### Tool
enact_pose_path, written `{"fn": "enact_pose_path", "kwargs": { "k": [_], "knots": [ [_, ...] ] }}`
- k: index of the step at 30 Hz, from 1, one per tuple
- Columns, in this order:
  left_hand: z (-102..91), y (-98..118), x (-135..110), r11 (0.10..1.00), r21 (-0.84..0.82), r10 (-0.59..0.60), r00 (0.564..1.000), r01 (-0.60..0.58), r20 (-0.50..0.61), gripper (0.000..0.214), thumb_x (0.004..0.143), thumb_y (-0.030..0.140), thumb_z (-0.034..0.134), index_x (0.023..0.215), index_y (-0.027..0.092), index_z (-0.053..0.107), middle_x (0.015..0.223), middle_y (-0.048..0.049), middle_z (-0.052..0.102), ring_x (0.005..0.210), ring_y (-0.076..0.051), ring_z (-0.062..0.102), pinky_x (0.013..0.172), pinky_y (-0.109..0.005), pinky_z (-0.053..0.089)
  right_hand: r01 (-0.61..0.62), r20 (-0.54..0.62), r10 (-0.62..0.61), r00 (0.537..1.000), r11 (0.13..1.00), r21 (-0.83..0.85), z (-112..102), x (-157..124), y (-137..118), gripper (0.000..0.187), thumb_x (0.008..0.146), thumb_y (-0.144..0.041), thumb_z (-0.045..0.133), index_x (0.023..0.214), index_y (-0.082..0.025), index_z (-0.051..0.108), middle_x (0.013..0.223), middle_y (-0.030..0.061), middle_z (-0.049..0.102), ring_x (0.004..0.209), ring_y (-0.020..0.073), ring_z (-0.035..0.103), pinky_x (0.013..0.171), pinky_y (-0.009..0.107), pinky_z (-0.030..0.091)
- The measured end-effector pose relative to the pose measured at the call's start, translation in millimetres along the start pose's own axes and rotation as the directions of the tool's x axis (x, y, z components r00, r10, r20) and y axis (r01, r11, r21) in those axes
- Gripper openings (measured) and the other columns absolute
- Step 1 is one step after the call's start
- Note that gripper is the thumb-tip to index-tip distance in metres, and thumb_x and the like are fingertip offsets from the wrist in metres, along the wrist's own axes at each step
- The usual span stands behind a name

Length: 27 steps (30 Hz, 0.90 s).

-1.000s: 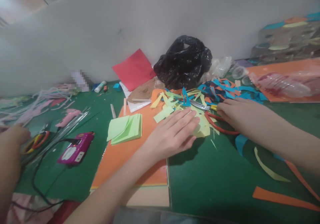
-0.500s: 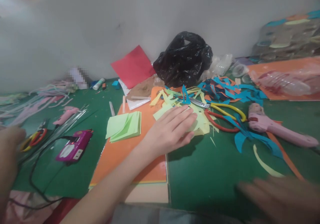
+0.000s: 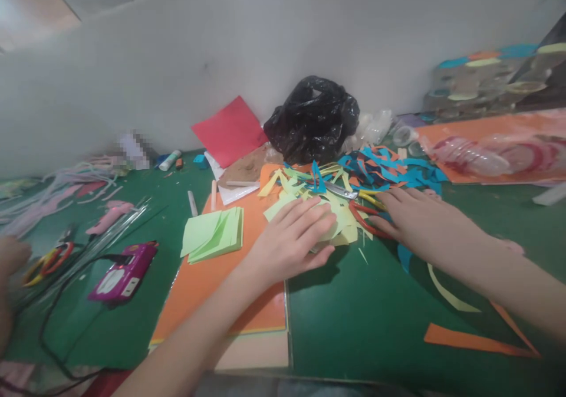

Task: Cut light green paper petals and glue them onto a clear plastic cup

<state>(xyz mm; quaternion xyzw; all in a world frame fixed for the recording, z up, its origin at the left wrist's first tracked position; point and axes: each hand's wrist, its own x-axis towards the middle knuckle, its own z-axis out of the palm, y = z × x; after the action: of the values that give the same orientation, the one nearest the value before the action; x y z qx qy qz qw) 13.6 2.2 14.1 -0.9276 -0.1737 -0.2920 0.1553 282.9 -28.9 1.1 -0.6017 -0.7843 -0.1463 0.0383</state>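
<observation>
Left hand (image 3: 296, 235): grip flat, unclosed, over paper scraps (image 3: 345, 223). Scissors (image 3: 351, 194): two o'clock from it. Right hand (image 3: 409, 217): over handles; grip hidden, cannot tell. Hazard: careless lifting could nick nearby fingertips.

Two pairs of scissors (image 3: 351, 194) — plus one black bag (image 3: 315, 120), one red sheet (image 3: 230, 131), one purple box (image 3: 125, 273).

left grip (image 3: 294, 238): bare | right grip (image 3: 411, 214): bare | forearms (image 3: 210, 317): uncovered, slim, tapering
</observation>
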Motion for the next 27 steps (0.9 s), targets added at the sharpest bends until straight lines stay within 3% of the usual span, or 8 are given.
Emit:
{"fn": "enact_pose_path", "kwargs": {
  "k": [3,8,10,16,21,25,27],
  "knots": [
    [0.0,0.4,1.0,0.999,0.037,0.013,1.0,-0.014,0.003,0.033,0.093,0.03,0.063,0.122,0.015,0.055,0.123,-0.0108,0.07,0.124,-0.026,0.061,0.106,-0.042,0.05,-0.018,0.062,0.024,0.998,0.995,-0.101,14.8,21.9,0.6,0.035,0.098,-0.041,0.055,0.094,-0.008,0.067,0.094,0.0176,0.066,0.093,0.0316,0.064,0.069,0.036,0.047],
    [-0.7,0.0,1.4,0.992,0.124,0.045,0.997,-0.036,-0.065,0.019,0.091,0.027,0.067,0.102,0.017,0.056,0.101,-0.0071,0.069,0.102,-0.022,0.062,0.095,-0.037,0.053,0.036,0.094,-0.026,0.995,0.994,-0.105,26.6,37.6,2.6,0.04,0.101,-0.041,0.049,0.093,-0.006,0.068,0.094,0.0193,0.068,0.091,0.0299,0.066,0.072,0.035,0.047],
    [-1.9,-0.5,0.8,0.985,0.169,0.055,0.996,-0.042,-0.075,0.017,0.09,0.024,0.067,0.099,0.017,0.056,0.096,-0.006,0.067,0.096,-0.021,0.059,0.092,-0.036,0.052,0.022,0.095,-0.015,0.995,0.996,-0.081,25.2,40.4,2.5,0.04,0.1,-0.042,0.05,0.094,-0.007,0.068,0.093,0.0181,0.069,0.09,0.0293,0.066,0.073,0.035,0.047],
    [-7.6,-0.7,-1.2,0.984,0.16,0.071,0.997,-0.076,0.04,0.007,0.095,0.015,0.059,0.102,0.016,0.057,0.098,-0.0047,0.067,0.094,-0.018,0.058,0.095,-0.035,0.047,-0.132,0.071,0.133,0.989,0.991,-0.019,13.1,40.5,-10.0,0.035,0.096,-0.042,0.051,0.094,-0.01,0.064,0.095,0.0158,0.069,0.081,0.027,0.069,0.061,0.031,0.043],
    [-9.2,-1.6,-2.2,0.988,0.138,0.068,0.997,-0.073,0.04,0.007,0.097,0.015,0.054,0.103,0.016,0.058,0.099,-0.0053,0.068,0.096,-0.018,0.058,0.096,-0.035,0.047,-0.219,0.083,0.216,0.973,0.975,0.035,4.7,37.6,-19.9,0.024,0.095,-0.037,0.054,0.088,-0.014,0.059,0.084,0.0121,0.07,0.079,0.0266,0.07,0.058,0.029,0.039],
    [-7.8,-5.2,-4.6,0.988,0.132,0.071,0.997,-0.074,0.033,0.009,0.096,0.014,0.055,0.105,0.016,0.058,0.101,-0.0061,0.069,0.098,-0.019,0.059,0.096,-0.035,0.048,-0.219,0.034,0.217,0.976,0.969,0.112,6.2,39.5,-16.2,0.025,0.093,-0.039,0.058,0.095,-0.014,0.058,0.096,0.0136,0.07,0.095,0.0307,0.069,0.068,0.032,0.045],
    [-6.5,-6.5,-5.7,0.99,0.123,0.072,0.997,-0.075,0.033,0.01,0.096,0.013,0.057,0.105,0.015,0.057,0.102,-0.0065,0.069,0.098,-0.019,0.06,0.095,-0.035,0.048,-0.219,0.012,0.224,0.975,0.941,0.259,7.0,41.2,-10.4,0.03,0.092,-0.042,0.058,0.102,-0.014,0.058,0.1,0.0135,0.07,0.098,0.0301,0.068,0.073,0.033,0.048]
  ]
}}
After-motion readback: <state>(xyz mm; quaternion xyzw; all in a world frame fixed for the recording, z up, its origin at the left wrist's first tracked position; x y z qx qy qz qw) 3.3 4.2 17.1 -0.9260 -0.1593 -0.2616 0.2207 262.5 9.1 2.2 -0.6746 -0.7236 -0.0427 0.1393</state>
